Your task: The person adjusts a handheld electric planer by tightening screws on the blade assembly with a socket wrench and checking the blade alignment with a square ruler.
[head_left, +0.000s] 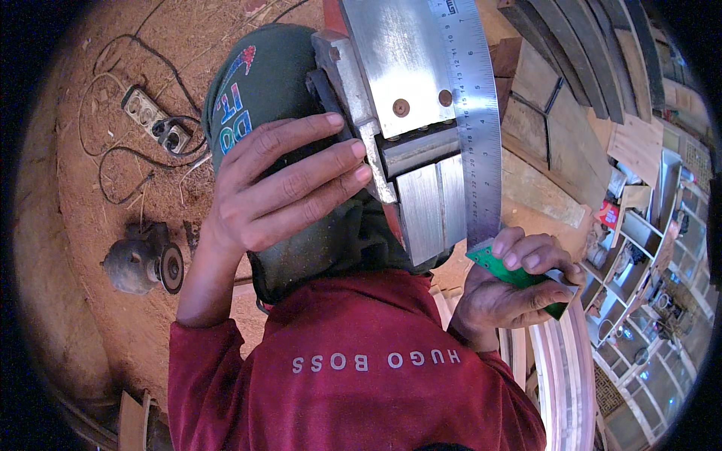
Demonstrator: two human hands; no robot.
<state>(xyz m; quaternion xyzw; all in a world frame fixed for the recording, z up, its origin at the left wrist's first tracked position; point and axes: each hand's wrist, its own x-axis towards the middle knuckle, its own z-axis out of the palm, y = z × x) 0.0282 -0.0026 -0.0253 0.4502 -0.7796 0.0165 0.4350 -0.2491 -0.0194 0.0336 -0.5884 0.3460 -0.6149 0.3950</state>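
Note:
An electric planer [402, 56] lies bottom up across my lap, its metal sole plates and the dark cutter drum [421, 152] facing me. My left hand [274, 188] holds its left side, fingers stretched with their tips against the metal edge and the thumb hidden. Along the right edge of the sole runs the steel blade of a try square [481, 150], marked with a scale. Its green handle [492, 264] is gripped in my right hand [489, 301], just beyond the planer's near right corner. Dark green cloth covers my leg under the planer.
On the brown floor to the left are a power strip [147, 113] with a plug and black cords, and a grey motor with a grinding wheel [143, 267]. Wooden boards [549, 120] lie at the right, with curved laminated strips [564, 368] nearer. Cluttered shelving [639, 233] stands far right.

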